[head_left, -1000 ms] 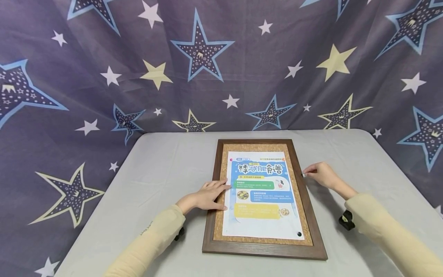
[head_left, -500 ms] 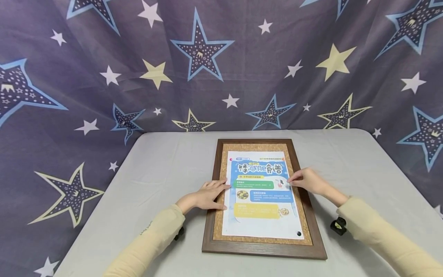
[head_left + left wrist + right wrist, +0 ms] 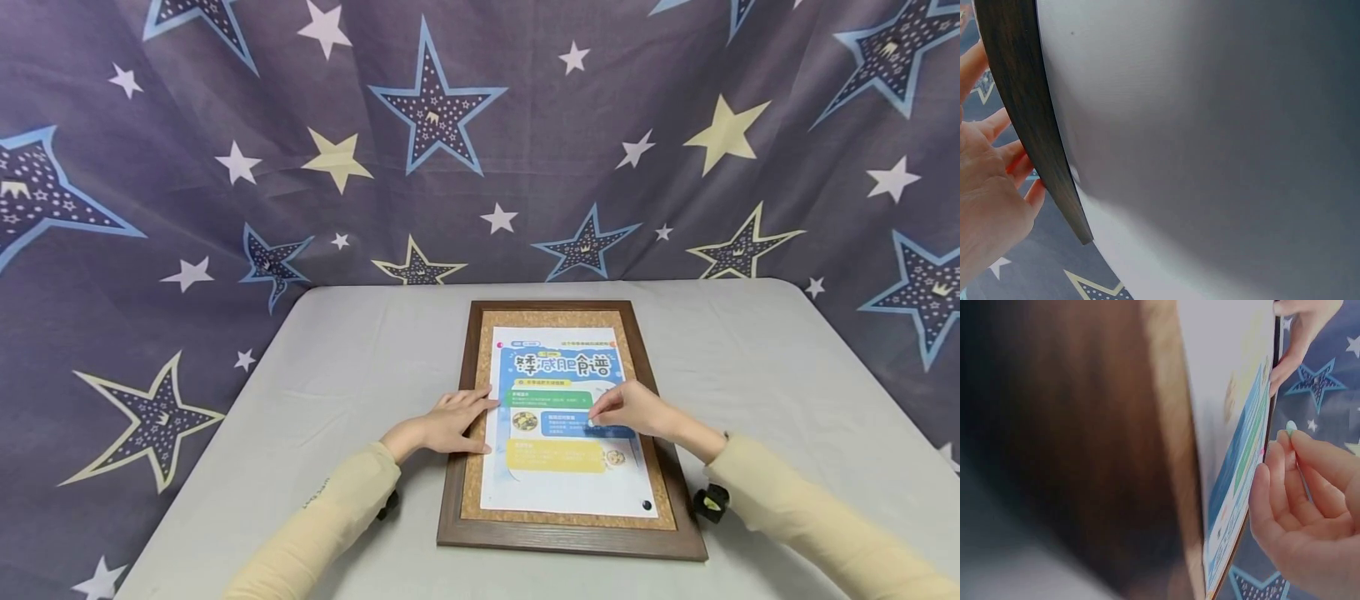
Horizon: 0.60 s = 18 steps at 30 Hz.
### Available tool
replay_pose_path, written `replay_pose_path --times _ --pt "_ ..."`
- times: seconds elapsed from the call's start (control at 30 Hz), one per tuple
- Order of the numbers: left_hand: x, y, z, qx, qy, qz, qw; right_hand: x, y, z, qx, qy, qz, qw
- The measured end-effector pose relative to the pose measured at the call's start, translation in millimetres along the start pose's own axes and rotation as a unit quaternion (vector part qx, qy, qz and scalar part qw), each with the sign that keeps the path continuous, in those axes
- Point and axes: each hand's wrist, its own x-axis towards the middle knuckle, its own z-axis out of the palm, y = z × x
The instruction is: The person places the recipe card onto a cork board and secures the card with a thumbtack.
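A printed poster (image 3: 547, 493) lies on a cork board with a brown wooden frame (image 3: 570, 541). Thumbtacks sit at three of its corners: pink (image 3: 500, 344) at the top left, orange (image 3: 612, 343) at the top right, black (image 3: 647, 505) at the bottom right. My left hand (image 3: 450, 423) rests across the left side of the frame, its fingertips on the poster's left edge. Above the poster's right half, my right hand (image 3: 637, 410) pinches a small pale green thumbtack (image 3: 1291, 427) between thumb and fingers.
The board lies flat on a table covered in light grey cloth (image 3: 360, 358). Behind it hangs a dark curtain (image 3: 465, 225) printed with stars. A black wrist camera (image 3: 710, 502) sits under the right sleeve, near the frame's right edge.
My right hand has moved left and slightly down, from beside the frame's right edge to above the poster, carrying the thumbtack. The left hand has stayed where it was.
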Motion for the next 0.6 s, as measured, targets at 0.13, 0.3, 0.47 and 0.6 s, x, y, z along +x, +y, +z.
replay_pose_path --times 0.13,0.3,0.47,0.6 --pt "0.2 -0.3 -0.1 0.003 0.0 -0.001 1.0 2.0 -8.5 10.2 0.03 -0.024 0.0 0.9993" --pt "0.0 -0.3 0.1 0.005 -0.001 -0.002 1.0 6.1 -18.0 25.1 0.048 -0.053 -0.014 0.9974" --pt "0.2 -0.6 0.7 0.003 0.0 -0.001 1.0 9.1 -25.0 39.7 0.047 -0.068 -0.019 0.9964" --pt "-0.1 -0.1 0.3 0.002 -0.001 -0.003 1.0 10.7 -30.4 50.4 0.055 -0.087 -0.022 0.9944"
